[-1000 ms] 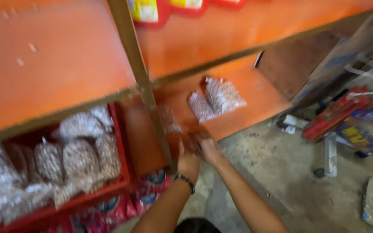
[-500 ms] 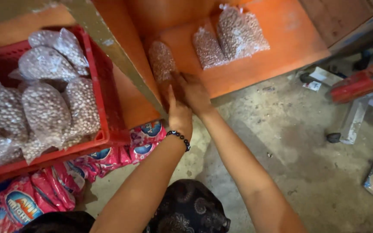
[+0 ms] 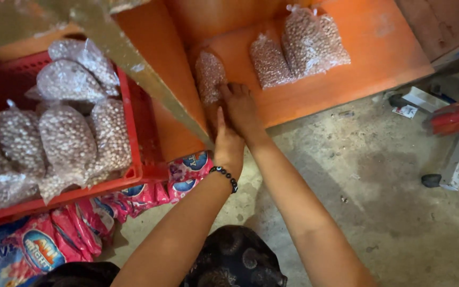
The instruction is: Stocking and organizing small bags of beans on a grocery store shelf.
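Observation:
A clear plastic bag of beige nuts (image 3: 209, 75) lies on the low orange shelf (image 3: 346, 79), close to the shelf's upright post. My right hand (image 3: 241, 108) rests on the bag's near end, fingers on the plastic. My left hand (image 3: 227, 142), with a black bead bracelet on its wrist, presses against the shelf edge just below it, partly tucked under my right hand. Two more nut bags (image 3: 301, 49) lie side by side further right on the same shelf.
A red crate (image 3: 139, 138) at the left holds several bags of nuts. Pink and blue packets (image 3: 134, 199) lie under it on the floor. The metal shelf post (image 3: 128, 69) runs diagonally. Red and white tools (image 3: 455, 133) lie on the concrete floor at right.
The view tilted down and closer to the low shelf. Both hands have stayed at the nut bag by the post, and my right hand has slid a little further onto it.

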